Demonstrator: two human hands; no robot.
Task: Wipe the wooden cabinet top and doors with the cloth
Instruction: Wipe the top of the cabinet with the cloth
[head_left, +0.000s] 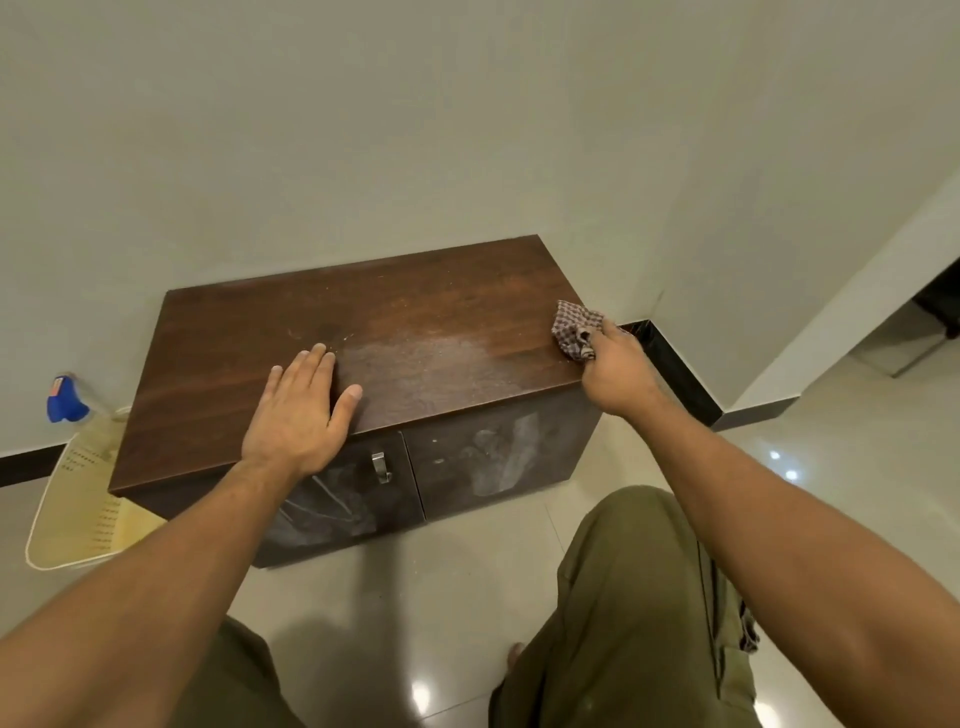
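A low dark wooden cabinet (249, 332) stands against the wall, its top dusty toward the right. Two front doors (457, 467) show pale smears, and the left door carries a metal handle (381, 466). My left hand (298, 410) lies flat and open on the top near the front edge. My right hand (613, 371) grips a bunched checked cloth (574, 330) at the top's right edge, the cloth resting on the wood.
A cream plastic basket (78, 499) stands on the floor left of the cabinet, with a blue-capped spray bottle (65, 400) by the wall. Glossy pale floor tiles lie in front. A dark skirting runs along the wall, with a doorway at far right.
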